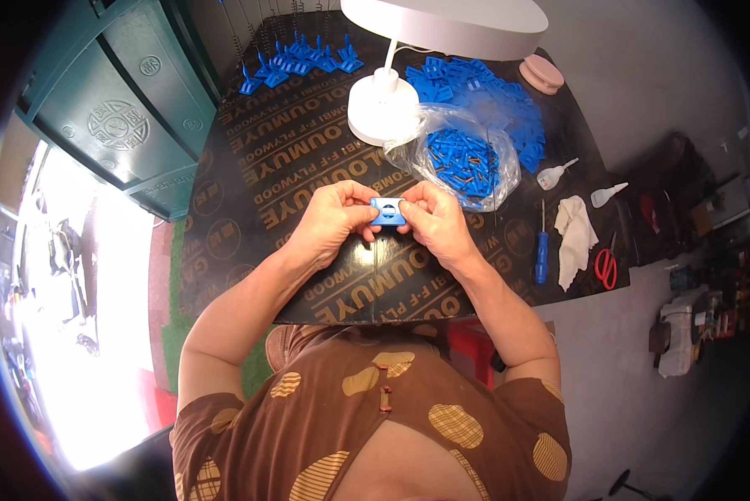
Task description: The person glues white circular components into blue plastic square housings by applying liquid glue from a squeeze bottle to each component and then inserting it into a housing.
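Between my two hands I hold a small flat blue plastic piece (388, 219), roughly rectangular, with a round dark opening and a pale patch in its middle. My left hand (335, 219) pinches its left edge between thumb and fingers. The right edge is gripped the same way by my right hand (438, 224). Both hands are just above the dark printed tabletop (308, 200). Beyond my right hand lies an open clear plastic bag (509, 171) with many small blue parts (463, 163) in it.
A white lamp (382, 108) stands behind my hands. Blue flat pieces (450, 79) are heaped at the back; others with springs (300, 58) stand back left. Towards the right lie a blue-handled screwdriver (542, 259), a cloth (574, 238), red scissors (606, 267) and two small bottles (556, 174).
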A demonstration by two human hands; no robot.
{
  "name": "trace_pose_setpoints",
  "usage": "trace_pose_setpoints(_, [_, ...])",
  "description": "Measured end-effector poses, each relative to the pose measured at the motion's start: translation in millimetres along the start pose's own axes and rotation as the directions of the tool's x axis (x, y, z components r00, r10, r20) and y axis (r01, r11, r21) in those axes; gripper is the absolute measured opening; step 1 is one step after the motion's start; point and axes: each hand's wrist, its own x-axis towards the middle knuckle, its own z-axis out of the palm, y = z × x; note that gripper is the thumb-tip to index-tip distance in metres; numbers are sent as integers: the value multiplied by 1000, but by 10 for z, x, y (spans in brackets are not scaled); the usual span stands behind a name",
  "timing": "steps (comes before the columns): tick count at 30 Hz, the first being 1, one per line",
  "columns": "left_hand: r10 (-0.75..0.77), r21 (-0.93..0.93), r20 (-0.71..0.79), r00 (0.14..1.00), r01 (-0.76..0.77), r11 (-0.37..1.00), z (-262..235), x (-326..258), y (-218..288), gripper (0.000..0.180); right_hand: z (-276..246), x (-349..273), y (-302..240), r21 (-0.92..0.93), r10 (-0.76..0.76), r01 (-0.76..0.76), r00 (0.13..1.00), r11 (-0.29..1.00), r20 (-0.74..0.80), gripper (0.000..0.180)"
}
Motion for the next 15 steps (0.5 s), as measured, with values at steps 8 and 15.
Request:
trace_pose_setpoints(8, [-87, -39, 41, 995, 89, 995, 27, -24, 65, 19, -24, 2, 12, 31, -20, 21, 1000, 999, -11, 12])
trace_pose_setpoints(15, [-96, 64, 40, 995, 93, 994, 11, -41, 63, 20, -7, -4, -2, 21, -14, 14, 1000, 1000, 2, 12])
